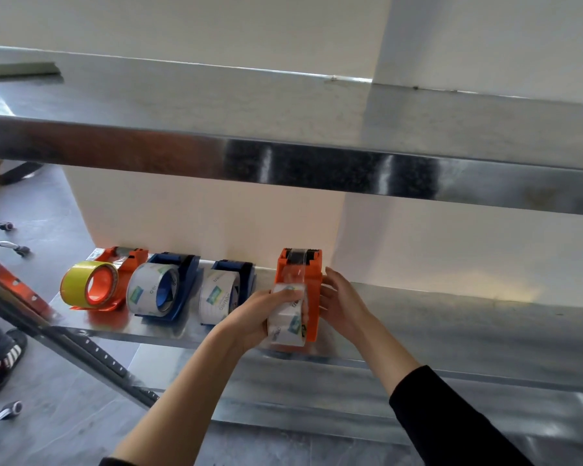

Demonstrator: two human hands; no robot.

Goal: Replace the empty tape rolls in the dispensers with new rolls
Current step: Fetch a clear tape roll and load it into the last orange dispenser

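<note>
Four tape dispensers stand in a row on a metal shelf (pixel 451 317). The rightmost orange dispenser (pixel 312 280) carries a clear tape roll (pixel 288 322) with printed labels. My left hand (pixel 260 314) grips that roll from the left. Against the dispenser's right side rests my right hand (pixel 342 301), its fingers spread. A strip of clear tape runs up to the dispenser's cutter at the top. Further left stand two blue dispensers (pixel 246 274) (pixel 182 274), each with a clear roll, and an orange dispenser (pixel 128 264) with a yellow roll (pixel 88 284).
An upper metal shelf (pixel 283 146) overhangs the row. A slanted shelf post (pixel 81 344) runs along the left. A person's foot in a sandal (pixel 4 361) stands on the grey floor at the left, near chair casters (pixel 11 245). The shelf to the right of the dispensers is bare.
</note>
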